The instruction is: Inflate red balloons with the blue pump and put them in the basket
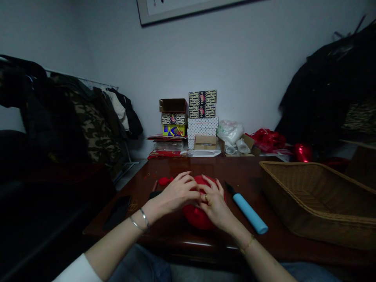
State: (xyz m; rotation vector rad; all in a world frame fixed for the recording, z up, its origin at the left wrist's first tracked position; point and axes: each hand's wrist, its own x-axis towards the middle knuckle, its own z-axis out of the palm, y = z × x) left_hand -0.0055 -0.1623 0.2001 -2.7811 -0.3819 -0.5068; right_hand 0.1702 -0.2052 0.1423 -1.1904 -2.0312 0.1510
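Two rounded, shiny red lobes that look like red balloons [200,220] lie on the table in front of me, partly covered by my hands. My left hand [182,190] is closed, its thumb and fingertips pinching at the middle of the red balloons from the left. From the right, my right hand [216,201], with a gold ring, pinches at the same spot, its other fingers bent over the far lobe. What exactly lies between the fingertips is hidden. A light blue hand pump [250,213] with a black nozzle lies right of my right hand. A small red limp piece [165,181] lies beyond my left hand.
The dark wooden table [241,168] bears a large wicker basket [293,203] at right. A black flat object [118,211] and several rubber bands [133,205] lie left. Stacked boxes [202,127] and clear plastic bags [232,131] stand along the back; coats [88,117] hang left.
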